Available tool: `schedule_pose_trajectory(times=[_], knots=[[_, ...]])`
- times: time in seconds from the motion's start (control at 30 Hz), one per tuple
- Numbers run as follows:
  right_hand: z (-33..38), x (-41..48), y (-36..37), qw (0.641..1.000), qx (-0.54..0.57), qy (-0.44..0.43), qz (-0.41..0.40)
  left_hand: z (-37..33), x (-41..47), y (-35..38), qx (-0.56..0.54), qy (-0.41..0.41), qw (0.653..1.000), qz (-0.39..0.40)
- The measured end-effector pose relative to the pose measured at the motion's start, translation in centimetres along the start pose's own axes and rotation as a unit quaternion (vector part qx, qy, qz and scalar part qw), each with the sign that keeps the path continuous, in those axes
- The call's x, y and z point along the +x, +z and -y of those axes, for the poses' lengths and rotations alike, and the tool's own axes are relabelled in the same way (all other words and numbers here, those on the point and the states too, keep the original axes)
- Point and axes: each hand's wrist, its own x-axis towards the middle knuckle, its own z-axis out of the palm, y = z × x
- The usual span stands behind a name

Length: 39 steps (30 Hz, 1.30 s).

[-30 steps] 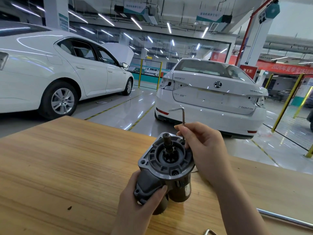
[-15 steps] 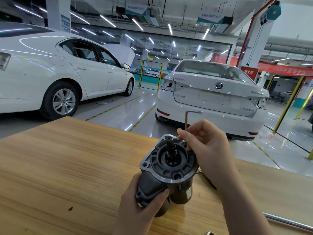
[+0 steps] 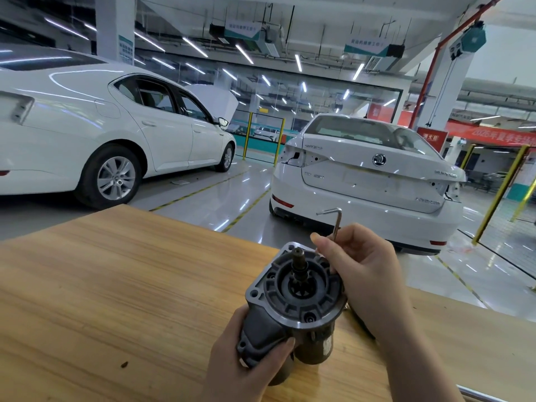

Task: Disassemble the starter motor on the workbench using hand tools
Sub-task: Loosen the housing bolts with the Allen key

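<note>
Swung round since half a second back, speaking of the short arm of the hex key: aimed right then, aimed left now, up above the starter motor. Still pinched in the right-hand grip, fingers curled round the long shank just behind the starter motor's flange. Lower tip hidden by those fingers, so can't tell which bolt it sits in.

Holding the starter motor nose-up, tipped a little toward the camera, over the wooden tabletop – can't tell if the bottom end actually touches. Left-hand grip wrapped round the dark housing from below, thumb laid across the front. Pinion shaft poking up out of the middle of the round flange face.

Small dark speck on the wood well left of the starter motor. Bit of shiny metal bar at the bottom edge, right of the starter motor.

Beyond the starter motor, on the glossy floor: white car side-on far to the left, white car tail-on straight behind.
</note>
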Motion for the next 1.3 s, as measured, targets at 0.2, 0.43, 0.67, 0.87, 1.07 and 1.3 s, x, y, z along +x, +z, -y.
schedule_pose_trajectory(times=[0.2,0.43,0.67,0.87,1.07,1.3], knots=[[0.02,0.13,-0.37,0.999,-0.014,-0.014,0.032,-0.01,0.04,0.09,-0.008,0.004,1.000,0.006],[-0.03,0.02,-0.04,0.999,0.027,-0.017,0.001,0.12,0.12,0.04,-0.019,-0.007,1.000,0.014],[-0.16,0.10,-0.21,0.997,0.068,0.016,-0.032,0.24,0.09,0.07,-0.007,-0.010,1.000,0.005],[-0.32,0.25,-0.31,1.000,0.004,-0.005,0.023,-0.13,0.16,-0.08,-0.017,-0.008,1.000,0.025],[-0.58,0.20,-0.32,0.998,-0.025,-0.031,0.042,-0.16,0.17,0.03,-0.025,-0.016,0.999,0.018],[-0.40,0.25,-0.15,0.999,0.037,-0.007,0.004,-0.22,0.16,-0.06,-0.028,-0.020,0.999,0.018]])
